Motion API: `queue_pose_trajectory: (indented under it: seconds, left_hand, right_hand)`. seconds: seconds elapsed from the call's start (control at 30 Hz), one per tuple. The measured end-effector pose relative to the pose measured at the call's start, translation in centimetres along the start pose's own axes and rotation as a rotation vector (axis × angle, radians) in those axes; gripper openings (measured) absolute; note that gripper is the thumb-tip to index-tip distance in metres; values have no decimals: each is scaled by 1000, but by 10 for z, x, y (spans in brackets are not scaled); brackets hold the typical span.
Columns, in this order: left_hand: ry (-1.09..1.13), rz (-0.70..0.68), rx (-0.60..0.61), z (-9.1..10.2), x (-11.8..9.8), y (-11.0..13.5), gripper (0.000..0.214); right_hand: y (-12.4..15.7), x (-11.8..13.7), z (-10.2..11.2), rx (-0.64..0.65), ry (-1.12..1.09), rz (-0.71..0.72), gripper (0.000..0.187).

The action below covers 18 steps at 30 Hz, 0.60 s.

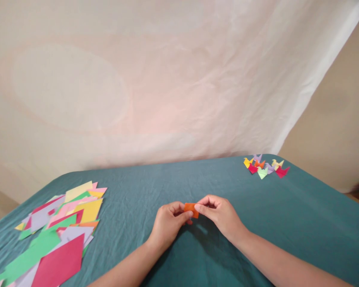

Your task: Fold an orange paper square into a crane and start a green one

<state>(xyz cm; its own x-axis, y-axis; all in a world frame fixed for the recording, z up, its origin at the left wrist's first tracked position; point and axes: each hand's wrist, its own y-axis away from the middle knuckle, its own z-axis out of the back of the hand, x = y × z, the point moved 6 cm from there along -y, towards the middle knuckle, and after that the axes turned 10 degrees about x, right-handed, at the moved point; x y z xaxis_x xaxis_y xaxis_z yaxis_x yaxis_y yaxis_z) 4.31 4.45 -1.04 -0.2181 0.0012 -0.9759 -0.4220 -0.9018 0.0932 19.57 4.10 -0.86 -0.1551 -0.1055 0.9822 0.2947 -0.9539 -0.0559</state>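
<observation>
A small folded piece of orange paper (190, 209) is held just above the teal tablecloth (287, 223), near the table's middle front. My left hand (169, 223) pinches its left end with fingers curled. My right hand (219, 215) pinches its right end, thumb and forefinger pressed on the paper. Both forearms reach in from the bottom edge.
A loose heap of coloured paper squares (58, 233) covers the table's left side, with a large red sheet (60, 263) nearest me. Several small folded paper figures (265, 166) sit grouped at the far right. A pale cloth backdrop (155, 79) hangs behind the table.
</observation>
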Motion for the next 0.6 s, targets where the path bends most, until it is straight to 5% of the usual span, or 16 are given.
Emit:
queue_pose_trajectory:
  seconds: [0.23, 0.47, 0.6]
  left_hand:
    - [-35, -32, 102, -3, -1, 1, 21]
    - [-289, -13, 61, 5, -4, 2, 16]
    - [-226, -19, 35, 5, -6, 1, 17]
  right_hand:
    - [3, 10, -3, 47, 120, 22, 13]
    - [4, 11, -8, 74, 138, 67, 14]
    - [4, 10, -7, 65, 164, 74, 15]
